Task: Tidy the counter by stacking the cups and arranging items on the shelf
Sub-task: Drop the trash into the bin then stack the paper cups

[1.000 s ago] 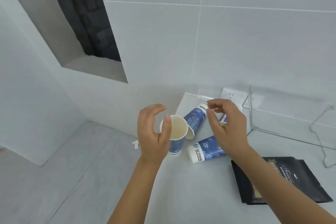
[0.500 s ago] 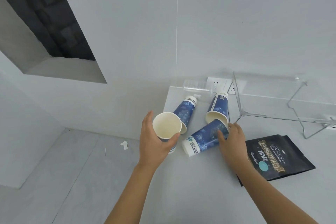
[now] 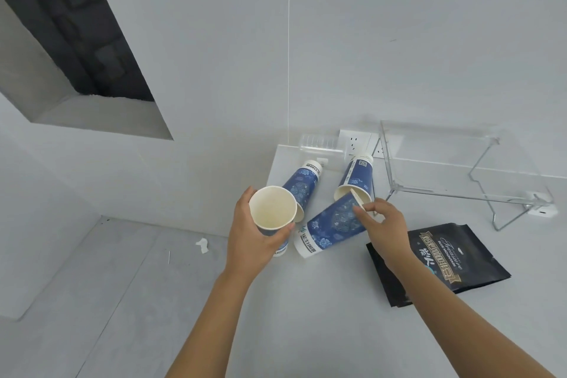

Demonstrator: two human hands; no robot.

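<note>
Centre frame: my left hand (image 3: 251, 239) grips an upright paper cup (image 3: 272, 213). Right hand (image 3: 383, 225) fingers (image 3: 360, 214) pinch the rim of a tipped blue cup (image 3: 331, 225) on the counter (image 3: 306, 301). Two more cups lie behind.

My left hand (image 3: 251, 239) holds an upright paper cup (image 3: 272, 213) above the surface (image 3: 306, 316). My right hand (image 3: 383, 225) pinches the rim of a lying cup (image 3: 333, 225); two more cups (image 3: 302, 182) lie behind.
</note>
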